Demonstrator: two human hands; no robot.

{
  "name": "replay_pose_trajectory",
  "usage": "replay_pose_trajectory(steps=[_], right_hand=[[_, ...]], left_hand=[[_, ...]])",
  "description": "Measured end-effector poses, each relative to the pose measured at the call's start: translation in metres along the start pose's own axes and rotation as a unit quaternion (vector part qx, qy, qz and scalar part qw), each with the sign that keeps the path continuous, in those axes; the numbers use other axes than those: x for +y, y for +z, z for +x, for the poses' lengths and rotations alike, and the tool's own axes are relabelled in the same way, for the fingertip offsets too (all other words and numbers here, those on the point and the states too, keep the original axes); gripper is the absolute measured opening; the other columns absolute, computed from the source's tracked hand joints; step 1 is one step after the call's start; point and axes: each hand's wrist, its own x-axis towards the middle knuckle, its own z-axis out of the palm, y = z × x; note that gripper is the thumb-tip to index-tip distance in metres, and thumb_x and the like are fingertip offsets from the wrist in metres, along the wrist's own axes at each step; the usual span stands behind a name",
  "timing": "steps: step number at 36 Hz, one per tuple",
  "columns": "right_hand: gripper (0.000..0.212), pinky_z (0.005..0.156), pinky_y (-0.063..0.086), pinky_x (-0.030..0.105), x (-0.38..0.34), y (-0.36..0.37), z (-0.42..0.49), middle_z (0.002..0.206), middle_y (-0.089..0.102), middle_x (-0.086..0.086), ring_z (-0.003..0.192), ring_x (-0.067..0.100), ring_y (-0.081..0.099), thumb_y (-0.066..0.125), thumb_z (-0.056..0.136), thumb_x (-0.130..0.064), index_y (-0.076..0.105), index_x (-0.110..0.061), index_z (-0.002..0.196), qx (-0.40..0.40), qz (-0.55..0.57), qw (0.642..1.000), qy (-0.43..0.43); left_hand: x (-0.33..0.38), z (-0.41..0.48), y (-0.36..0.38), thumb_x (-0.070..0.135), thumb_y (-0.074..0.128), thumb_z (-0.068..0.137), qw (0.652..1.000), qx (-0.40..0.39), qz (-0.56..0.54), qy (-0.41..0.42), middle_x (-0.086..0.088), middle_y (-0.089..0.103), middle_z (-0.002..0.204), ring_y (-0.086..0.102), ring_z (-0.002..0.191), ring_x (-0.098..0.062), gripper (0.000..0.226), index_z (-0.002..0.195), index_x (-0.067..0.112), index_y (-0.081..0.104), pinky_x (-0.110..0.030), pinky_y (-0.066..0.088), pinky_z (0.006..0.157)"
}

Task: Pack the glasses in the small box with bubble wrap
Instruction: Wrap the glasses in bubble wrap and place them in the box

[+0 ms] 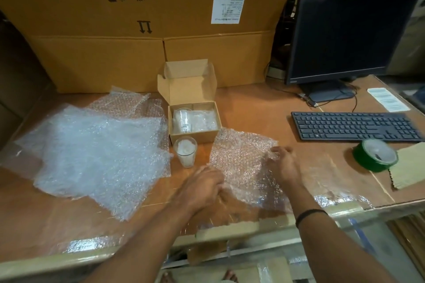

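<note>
One glass [182, 119] already lies in the small box [194, 136]; second glass [185, 154] stands unwrapped before it. I see right hand [281, 163] pinching bubble wrap sheet [241, 158]; left hand [202, 187] grip unclear

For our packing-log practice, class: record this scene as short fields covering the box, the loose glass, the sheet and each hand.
Small box: open, one glass and wrap inside
Loose glass: upright, in front of the box
Bubble wrap sheet: flat on the table
Left hand: on the sheet's near edge, grip unclear
Right hand: pinches the sheet's right edge
</note>
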Motion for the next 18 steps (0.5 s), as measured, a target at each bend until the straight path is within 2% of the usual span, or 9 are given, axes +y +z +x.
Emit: replay_pose_trajectory(steps=[2, 4, 5, 7, 8, 11, 13, 16, 18], right_hand=[[0.034, 0.074, 0.051, 0.020, -0.001, -0.008, -0.001, 0.132, 0.043, -0.004, 0.097, 0.013, 0.052, 0.068, 0.090, -0.025, 0.059, -0.024, 0.123, 0.009, -0.001, 1.000, -0.011], [0.031, 0.065, 0.044, 0.008, 0.003, -0.015, -0.001, 0.132, 0.047, -0.010, 0.096, 0.010, 0.054, 0.062, 0.093, -0.018, 0.060, -0.018, 0.125, -0.013, 0.063, 0.998, -0.025], [0.026, 0.069, 0.045, 0.007, 0.006, -0.019, 0.000, 0.132, 0.051, -0.009, 0.102, 0.012, 0.056, 0.061, 0.095, -0.017, 0.064, -0.018, 0.121, -0.039, 0.097, 0.994, -0.033], [0.020, 0.086, 0.050, 0.022, 0.009, -0.028, -0.002, 0.126, 0.063, -0.003, 0.112, 0.018, 0.059, 0.064, 0.091, -0.032, 0.072, -0.024, 0.108, -0.092, 0.172, 0.980, -0.038], [0.028, 0.089, 0.051, 0.027, 0.006, -0.033, -0.005, 0.116, 0.069, -0.002, 0.110, 0.017, 0.062, 0.066, 0.086, -0.045, 0.073, -0.025, 0.105, -0.115, 0.211, 0.970, -0.029], [0.066, 0.066, 0.048, 0.009, -0.003, -0.043, -0.016, 0.084, 0.073, -0.015, 0.080, -0.001, 0.065, 0.062, 0.069, -0.076, 0.070, -0.023, 0.107, -0.154, 0.288, 0.944, -0.036], [0.079, 0.061, 0.044, 0.007, -0.002, -0.044, -0.020, 0.079, 0.070, -0.020, 0.074, -0.006, 0.061, 0.058, 0.063, -0.085, 0.068, -0.023, 0.111, -0.166, 0.268, 0.947, -0.056], [0.052, 0.077, 0.055, 0.027, -0.001, -0.042, -0.016, 0.096, 0.072, -0.007, 0.090, 0.011, 0.067, 0.066, 0.079, -0.057, 0.068, -0.019, 0.113, -0.186, 0.192, 0.963, -0.034], [0.025, 0.075, 0.057, 0.035, -0.003, -0.040, -0.013, 0.089, 0.073, 0.002, 0.082, 0.017, 0.069, 0.072, 0.085, -0.038, 0.070, -0.017, 0.097, -0.163, 0.135, 0.977, -0.030]], left_hand=[[0.004, 0.004, -0.005, 0.034, 0.045, 0.100, 0.998, 0.012, -0.054, -0.037, 0.010, 0.061, 0.097, 0.053, 0.095, -0.011, 0.015, 0.097, 0.028, 0.059, -0.036, 0.047, 0.088], [0.009, 0.010, -0.010, 0.035, 0.044, 0.101, 0.992, 0.019, -0.105, -0.068, 0.002, 0.064, 0.088, 0.059, 0.081, -0.016, 0.016, 0.093, 0.025, 0.054, -0.034, 0.050, 0.073], [0.011, 0.013, -0.012, 0.034, 0.044, 0.101, 0.986, 0.025, -0.140, -0.082, 0.000, 0.066, 0.085, 0.062, 0.077, -0.016, 0.014, 0.092, 0.027, 0.052, -0.033, 0.049, 0.070], [0.014, 0.020, -0.014, 0.033, 0.045, 0.101, 0.966, 0.045, -0.225, -0.123, -0.001, 0.067, 0.081, 0.065, 0.073, -0.015, 0.016, 0.090, 0.026, 0.052, -0.031, 0.048, 0.066], [0.016, 0.023, -0.014, 0.033, 0.046, 0.101, 0.951, 0.056, -0.263, -0.149, 0.000, 0.066, 0.079, 0.063, 0.070, -0.015, 0.017, 0.089, 0.025, 0.053, -0.031, 0.046, 0.064], [0.019, 0.034, -0.013, 0.032, 0.046, 0.102, 0.921, 0.072, -0.317, -0.215, 0.006, 0.059, 0.068, 0.053, 0.060, -0.014, 0.021, 0.084, 0.025, 0.054, -0.030, 0.041, 0.061], [0.022, 0.040, -0.015, 0.029, 0.047, 0.102, 0.891, 0.079, -0.363, -0.263, 0.005, 0.058, 0.068, 0.056, 0.061, -0.013, 0.022, 0.084, 0.022, 0.056, -0.035, 0.049, 0.063], [0.024, 0.046, -0.016, 0.028, 0.045, 0.102, 0.853, 0.090, -0.412, -0.308, 0.000, 0.058, 0.075, 0.056, 0.065, -0.014, 0.022, 0.087, 0.017, 0.057, -0.034, 0.048, 0.063], [0.026, 0.047, -0.017, 0.036, 0.043, 0.102, 0.832, 0.099, -0.441, -0.323, -0.002, 0.059, 0.084, 0.061, 0.077, -0.019, 0.024, 0.091, 0.019, 0.057, -0.034, 0.051, 0.072]])
